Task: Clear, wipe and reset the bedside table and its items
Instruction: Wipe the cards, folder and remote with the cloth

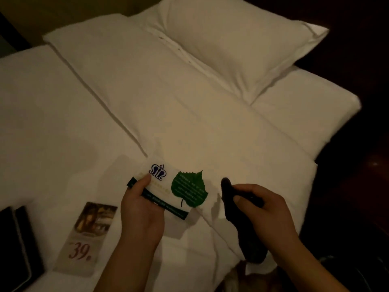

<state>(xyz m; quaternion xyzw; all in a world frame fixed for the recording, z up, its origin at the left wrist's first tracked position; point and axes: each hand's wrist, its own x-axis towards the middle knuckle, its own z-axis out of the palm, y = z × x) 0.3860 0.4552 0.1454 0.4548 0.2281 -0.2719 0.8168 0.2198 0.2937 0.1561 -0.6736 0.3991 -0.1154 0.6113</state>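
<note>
Head view, dim warm light. Items logged L to R.

1. Far L edge, lower corner: two dark flat items [17, 239] lie side by side on the white duvet [147, 91]. Type cannot be told, partly cut by the frame.
2. Just R of them: printed leaflet [84, 241] lies flat on the duvet, photo panel at the top, red "39." lower down. Not touched by either hand.
3. Left hand [141, 209]: clamped on a white card [163, 191]. The thumb lies across the card's face, the fingers are curled beneath. The card bears a purple crown logo and dark bands w/ small print, illegible. It is held above the duvet, tilted down to the R.
4. Green leaf-shaped card [187, 188]: overlaps the white card's R end, stem pointing down. Whether it is held w/ the white card or rests loose cannot be told.
5. Right hand [265, 209]: clamped on a dark cloth [235, 220], bunched, w/ one end poking up past the fingers and the rest hanging below the palm. The hands are apart, w/ a gap between cloth and leaf card.
6. Upper R: pillow [237, 43] rests on the bed, a second one under it.
</note>
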